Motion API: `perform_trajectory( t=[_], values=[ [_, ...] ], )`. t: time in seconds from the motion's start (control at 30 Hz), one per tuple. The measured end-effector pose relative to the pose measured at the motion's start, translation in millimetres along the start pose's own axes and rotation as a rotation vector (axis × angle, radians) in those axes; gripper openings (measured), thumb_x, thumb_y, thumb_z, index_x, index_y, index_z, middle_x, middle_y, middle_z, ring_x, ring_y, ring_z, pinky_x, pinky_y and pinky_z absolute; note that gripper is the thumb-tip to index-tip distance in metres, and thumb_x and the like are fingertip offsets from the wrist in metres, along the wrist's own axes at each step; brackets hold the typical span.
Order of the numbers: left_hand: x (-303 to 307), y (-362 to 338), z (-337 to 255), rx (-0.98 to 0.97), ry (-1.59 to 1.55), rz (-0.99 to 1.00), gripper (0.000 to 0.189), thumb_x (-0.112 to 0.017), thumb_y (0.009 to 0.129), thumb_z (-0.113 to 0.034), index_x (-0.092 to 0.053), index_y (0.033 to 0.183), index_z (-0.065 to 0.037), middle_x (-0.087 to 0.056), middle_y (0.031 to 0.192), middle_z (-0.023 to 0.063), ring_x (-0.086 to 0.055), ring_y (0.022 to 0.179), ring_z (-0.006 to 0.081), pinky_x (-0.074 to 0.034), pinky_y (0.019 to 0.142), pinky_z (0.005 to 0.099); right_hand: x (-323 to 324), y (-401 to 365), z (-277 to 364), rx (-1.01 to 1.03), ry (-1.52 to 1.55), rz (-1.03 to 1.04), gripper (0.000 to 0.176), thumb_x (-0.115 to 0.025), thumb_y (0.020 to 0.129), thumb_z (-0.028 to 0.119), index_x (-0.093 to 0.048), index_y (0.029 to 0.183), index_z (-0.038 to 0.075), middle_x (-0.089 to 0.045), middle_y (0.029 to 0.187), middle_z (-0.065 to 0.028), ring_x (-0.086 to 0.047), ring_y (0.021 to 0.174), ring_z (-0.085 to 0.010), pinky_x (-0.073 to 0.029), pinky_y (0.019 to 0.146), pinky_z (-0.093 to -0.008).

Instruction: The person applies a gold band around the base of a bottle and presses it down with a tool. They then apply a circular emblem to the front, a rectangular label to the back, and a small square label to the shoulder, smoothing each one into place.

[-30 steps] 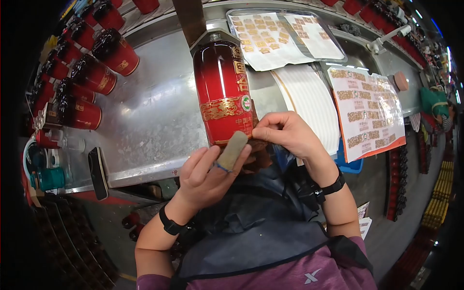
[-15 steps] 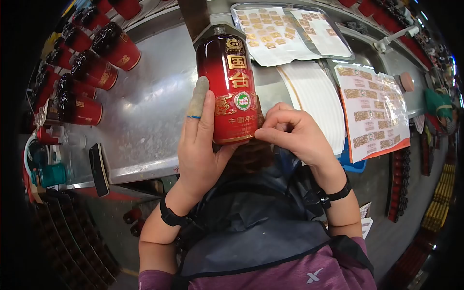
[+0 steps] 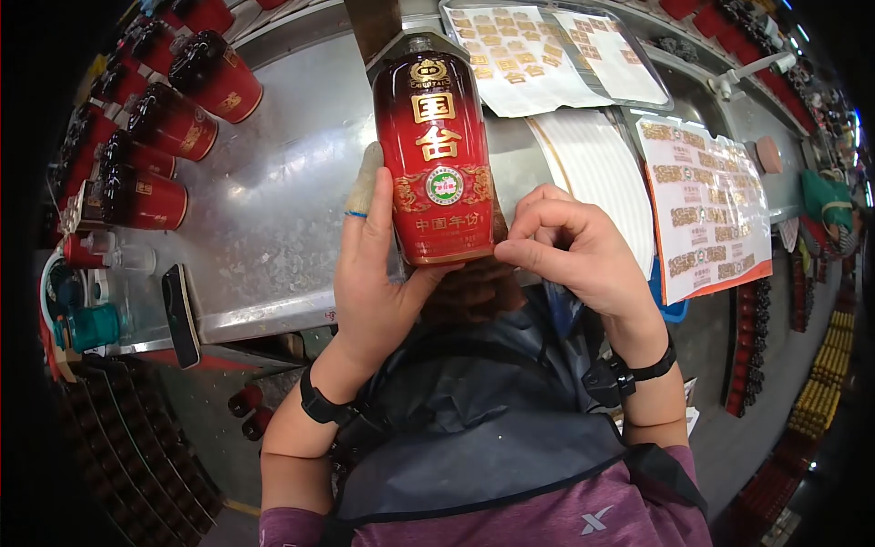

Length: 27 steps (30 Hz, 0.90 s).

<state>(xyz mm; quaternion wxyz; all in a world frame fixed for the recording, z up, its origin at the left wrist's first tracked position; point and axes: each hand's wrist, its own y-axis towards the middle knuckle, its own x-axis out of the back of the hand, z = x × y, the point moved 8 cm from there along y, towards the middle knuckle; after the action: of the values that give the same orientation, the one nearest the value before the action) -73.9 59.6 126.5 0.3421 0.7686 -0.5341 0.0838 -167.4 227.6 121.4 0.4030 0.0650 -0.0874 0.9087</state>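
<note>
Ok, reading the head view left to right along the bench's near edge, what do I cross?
Teal container → black phone → left hand gripping the red bottle → right hand, fingers pinched → printed label sheet.

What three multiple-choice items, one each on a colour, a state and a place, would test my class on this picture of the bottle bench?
1. What colour are the two large characters on the red bottle?
A. gold
B. white
C. blue

2. What is the left hand doing?
A. resting open on the metal bench
B. gripping the red bottle's lower part
C. holding the black phone

3. Where does the black phone lie?
A. at the metal bench's near edge, left of the red bottle
B. upright against the red bottle
C. on top of the red bottle

Answers: 1 A, the characters show gold on the red body; 2 B, its fingers wrap the bottle's lower left side; 3 A, the phone lies flat by the front edge, apart from the bottle.
</note>
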Motion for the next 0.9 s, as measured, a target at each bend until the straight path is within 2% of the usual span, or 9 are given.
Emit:
perform_trajectory(
  t=[0.23,0.3,0.33,0.63,0.73,0.8,0.9],
  values=[
    [-1,-1,2,0.010,0.012,0.003,0.089,-0.081,0.079,-0.016,-0.029,0.150,0.003,-0.041,0.145,0.0204,-0.048,0.130,0.0315,-0.043,0.105,0.0383,0,2,-8,-0.044,-0.002,0.000,0.014,-0.079,0.081,0.016,-0.071,0.081,0.005,-0.050,0.079,0.0015,-0.039,0.059,-0.0046,-0.033,0.058,-0.0215],
    [-1,-2,6,0.030,-0.029,-0.033,0.094,-0.083,0.077,-0.023,-0.029,0.150,0.001,-0.045,0.141,0.0248,-0.050,0.127,0.0384,-0.043,0.103,0.0406,0,3,-9,-0.054,-0.007,-0.002,0.014,-0.079,0.082,0.017,-0.071,0.081,0.005,-0.050,0.079,0.0015,-0.039,0.059,-0.0045,-0.033,0.058,-0.0216],
    [-1,-2,7,0.030,-0.029,-0.031,0.094,-0.083,0.077,-0.023,-0.029,0.150,0.001,-0.045,0.141,0.0248,-0.050,0.127,0.0384,-0.043,0.103,0.0406,-1,3,-10,-0.064,-0.013,-0.003,0.014,-0.079,0.082,0.017,-0.071,0.081,0.005,-0.050,0.079,0.0014,-0.038,0.059,-0.0044,-0.032,0.057,-0.0217],
    [-2,-5,16,0.125,-0.104,0.009,0.096,-0.083,0.077,-0.025,-0.028,0.150,0.003,-0.044,0.141,0.0241,-0.048,0.129,0.0357,-0.041,0.105,0.0401,-3,4,-8,-0.030,0.011,-0.006,0.015,-0.079,0.082,0.018,-0.071,0.081,0.005,-0.049,0.078,0.0018,-0.036,0.058,-0.0046,-0.031,0.055,-0.0224],
    [-2,-4,9,0.083,-0.154,0.044,0.095,-0.082,0.079,-0.028,-0.027,0.150,0.005,-0.042,0.142,0.0240,-0.047,0.131,0.0340,-0.040,0.106,0.0394,-1,4,-11,-0.026,0.021,-0.011,0.015,-0.079,0.082,0.017,-0.071,0.081,0.005,-0.048,0.077,0.0022,-0.036,0.058,-0.0045,-0.031,0.055,-0.0225],
    [-4,-5,13,0.144,-0.341,0.026,0.091,-0.078,0.084,-0.030,-0.025,0.150,0.006,-0.041,0.140,0.0230,-0.047,0.130,0.0317,-0.039,0.107,0.0389,0,3,-11,-0.036,0.017,-0.012,0.014,-0.079,0.082,0.017,-0.071,0.081,0.005,-0.048,0.077,0.0023,-0.036,0.058,-0.0045,-0.031,0.056,-0.0224],
    [-5,-1,11,0.192,-0.322,0.001,0.085,-0.073,0.088,-0.027,-0.025,0.149,0.007,-0.042,0.137,0.0219,-0.048,0.127,0.0296,-0.039,0.107,0.0383,0,2,-11,-0.041,0.037,-0.017,0.014,-0.079,0.082,0.016,-0.071,0.081,0.005,-0.048,0.076,0.0025,-0.036,0.058,-0.0042,-0.030,0.056,-0.0224]
  ],
)
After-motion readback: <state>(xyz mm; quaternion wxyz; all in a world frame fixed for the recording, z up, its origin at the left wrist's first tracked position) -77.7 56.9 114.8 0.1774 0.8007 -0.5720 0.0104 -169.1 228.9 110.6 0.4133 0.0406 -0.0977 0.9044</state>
